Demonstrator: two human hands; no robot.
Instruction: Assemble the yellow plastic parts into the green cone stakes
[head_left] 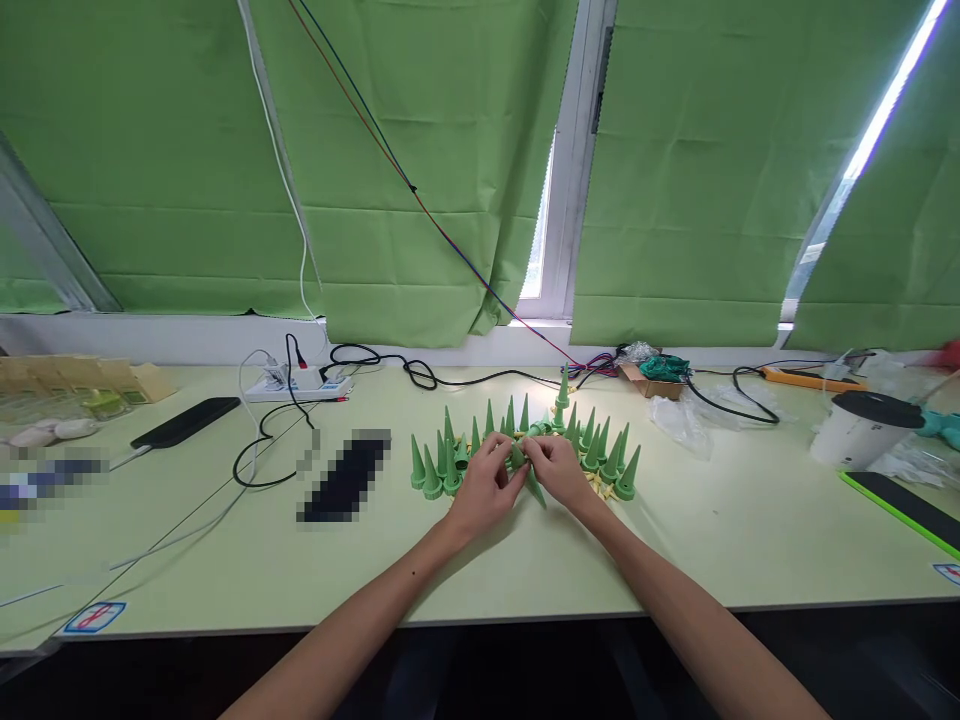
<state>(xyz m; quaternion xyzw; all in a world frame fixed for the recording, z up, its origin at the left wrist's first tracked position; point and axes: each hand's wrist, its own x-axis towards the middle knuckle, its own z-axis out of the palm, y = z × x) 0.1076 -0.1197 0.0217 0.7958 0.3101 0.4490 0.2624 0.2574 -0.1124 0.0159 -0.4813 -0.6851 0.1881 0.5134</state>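
My left hand (489, 482) is closed in a pinch around a small green plastic cone (517, 456), low over the table. Right beside it, my right hand (556, 468) has its fingertips pressed together at the cone's upper side; whatever they pinch is hidden. Below the fingers another green cone (535, 488) lies tilted. Several more green pointed cones stand upright on round bases around both hands, such as one at the left (418, 464) and one at the right (628, 474). Small yellow pieces (600, 487) lie among the right-hand cones.
A phone (351, 475) lies to the left, with a power strip (300, 384) and loose cables behind it. A dark flat device (187, 422) is farther left. To the right are a small cardboard box (651, 382), plastic bags (679, 422) and a white lidded cup (862, 430).
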